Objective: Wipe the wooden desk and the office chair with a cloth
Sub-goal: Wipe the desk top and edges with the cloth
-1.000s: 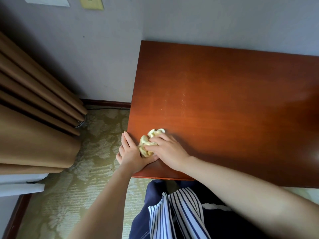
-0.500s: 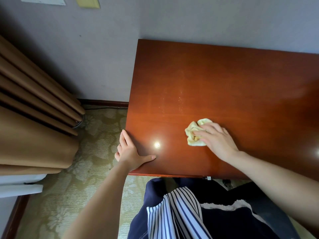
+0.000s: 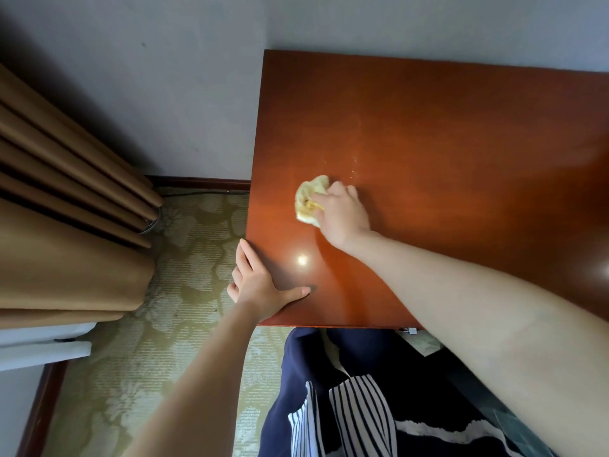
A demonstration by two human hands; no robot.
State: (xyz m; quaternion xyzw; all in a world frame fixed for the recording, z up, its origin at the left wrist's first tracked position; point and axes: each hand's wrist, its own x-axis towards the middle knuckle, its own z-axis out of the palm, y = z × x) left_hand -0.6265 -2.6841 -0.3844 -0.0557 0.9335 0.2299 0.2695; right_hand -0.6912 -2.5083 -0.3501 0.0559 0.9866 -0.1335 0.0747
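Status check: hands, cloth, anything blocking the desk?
Right hand grips cloth on desk. Left hand flat at near corner. No obstacle visible near cloth.

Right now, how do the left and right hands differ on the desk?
The left hand holds nothing; the right hand grips the crumpled yellow cloth. The left hand's fingers lie straight, thumb spread; the right hand's fingers curl over the cloth. The left hand sits at the near left corner of the desk; the right hand is farther in. Both rest on the desk.
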